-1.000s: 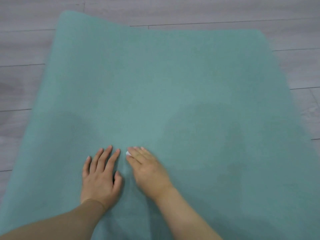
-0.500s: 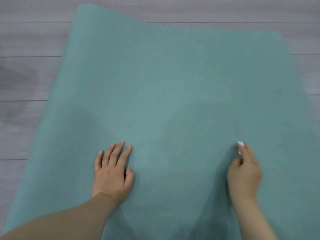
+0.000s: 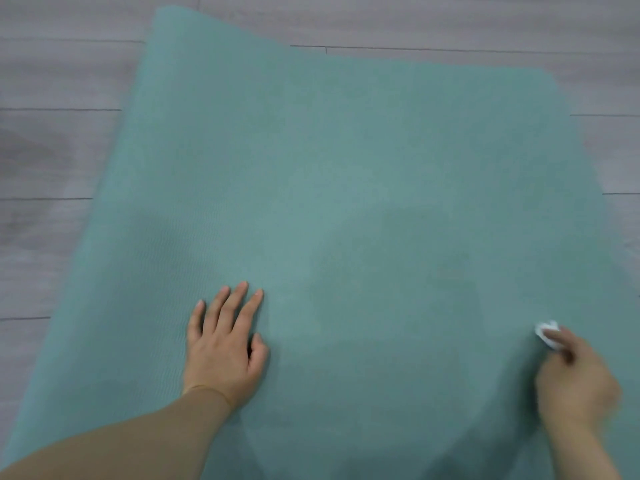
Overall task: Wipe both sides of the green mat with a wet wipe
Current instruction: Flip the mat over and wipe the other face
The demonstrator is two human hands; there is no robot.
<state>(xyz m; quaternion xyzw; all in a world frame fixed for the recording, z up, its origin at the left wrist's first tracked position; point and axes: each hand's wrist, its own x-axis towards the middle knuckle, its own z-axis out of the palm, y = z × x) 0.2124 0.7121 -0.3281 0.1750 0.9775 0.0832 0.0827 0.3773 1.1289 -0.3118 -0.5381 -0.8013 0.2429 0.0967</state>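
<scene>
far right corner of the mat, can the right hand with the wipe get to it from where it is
Probably yes: the right hand pinches the wet wipe near the green mat's right edge, and nothing lies between it and that corner.

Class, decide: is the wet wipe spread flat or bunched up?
Bunched up: the wet wipe shows only as a small white wad at the fingertips of the right hand, against the green mat.
</scene>
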